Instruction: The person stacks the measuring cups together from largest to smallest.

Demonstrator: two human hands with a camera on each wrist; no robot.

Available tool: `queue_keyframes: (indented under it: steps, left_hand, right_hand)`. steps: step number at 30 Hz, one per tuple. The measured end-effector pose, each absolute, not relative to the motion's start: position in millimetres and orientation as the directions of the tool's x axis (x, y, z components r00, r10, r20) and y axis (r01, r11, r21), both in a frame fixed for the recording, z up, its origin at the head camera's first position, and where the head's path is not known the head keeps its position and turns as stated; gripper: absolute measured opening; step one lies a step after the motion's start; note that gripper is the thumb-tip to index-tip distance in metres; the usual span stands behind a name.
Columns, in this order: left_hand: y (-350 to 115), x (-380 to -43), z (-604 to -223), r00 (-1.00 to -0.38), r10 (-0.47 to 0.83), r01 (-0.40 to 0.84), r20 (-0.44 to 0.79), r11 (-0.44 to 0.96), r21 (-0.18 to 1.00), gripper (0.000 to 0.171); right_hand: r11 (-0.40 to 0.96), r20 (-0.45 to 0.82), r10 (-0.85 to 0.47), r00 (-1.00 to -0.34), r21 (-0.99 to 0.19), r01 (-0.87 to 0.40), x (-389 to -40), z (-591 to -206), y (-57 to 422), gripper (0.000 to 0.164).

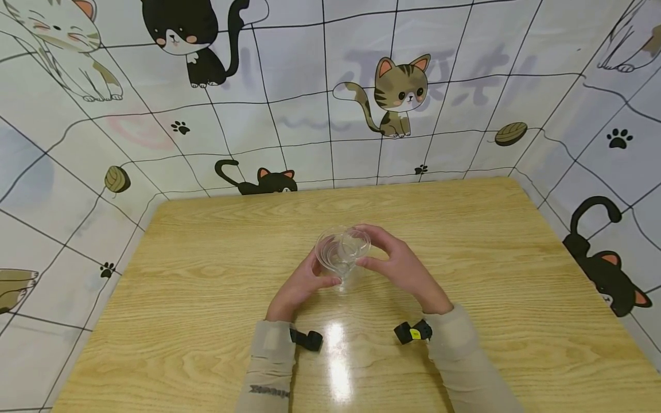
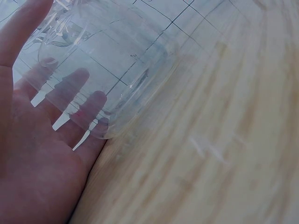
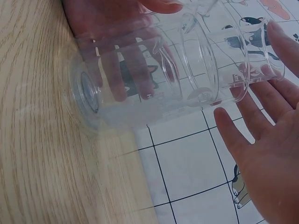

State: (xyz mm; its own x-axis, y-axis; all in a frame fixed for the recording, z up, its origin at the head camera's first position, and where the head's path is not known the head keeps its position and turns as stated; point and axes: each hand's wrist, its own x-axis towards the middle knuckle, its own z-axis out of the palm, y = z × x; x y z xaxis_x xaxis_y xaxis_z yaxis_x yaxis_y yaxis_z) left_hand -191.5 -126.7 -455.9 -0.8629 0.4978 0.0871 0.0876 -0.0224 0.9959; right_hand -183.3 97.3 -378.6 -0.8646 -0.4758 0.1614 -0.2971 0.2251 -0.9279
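Note:
A large clear beaker (image 1: 325, 258) stands on the table, its base on the wood in the right wrist view. My left hand (image 1: 302, 285) grips its side, the fingers (image 2: 70, 88) showing through the transparent wall. At its mouth is a smaller clear beaker (image 3: 233, 60) with printed markings, its lower part overlapping the large one's rim. My right hand (image 1: 400, 264) holds the smaller beaker near its top between thumb and fingers (image 3: 247, 112). In the head view both beakers overlap, with the small one's round rim tilted toward the right hand.
The wooden table (image 1: 206, 275) spreads around both hands, with a bright light reflection in front of them. A white cloth wall (image 1: 299, 120) with cartoon cats and grid lines rises behind the table and along both sides. Black straps (image 1: 308, 341) sit at both wrists.

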Motion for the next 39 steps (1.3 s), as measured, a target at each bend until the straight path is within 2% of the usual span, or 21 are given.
queue_keyframes:
  steps: [12,18,27,39]
  left_hand:
    - [-126.0,-192.4,-457.7,-0.86,0.499,0.101,0.105,-0.035,0.994,0.084]
    - [-126.2,-192.3,-458.0,-0.861,0.499,0.099,0.098,-0.025,0.995,0.085]
    - [-126.9,-192.6,-458.0,-0.859,0.502,0.106,0.101,-0.019,0.994,0.084]
    - [-126.9,-192.7,-459.1,-0.863,0.497,0.105,0.095,-0.008,0.994,0.085]
  right_hand:
    - [0.306,0.136,-0.463,-0.876,-0.903,-0.302,-180.1,-376.4,94.0,0.053]
    - [0.323,0.146,-0.458,-0.877,-0.892,-0.317,-186.5,-389.7,94.6,0.054]
    - [0.404,0.182,-0.47,-0.863,-0.826,-0.394,-195.9,-409.1,94.4,0.056]
    - [0.402,0.253,-0.491,-0.834,-0.783,-0.474,-197.0,-410.5,94.1,0.058]
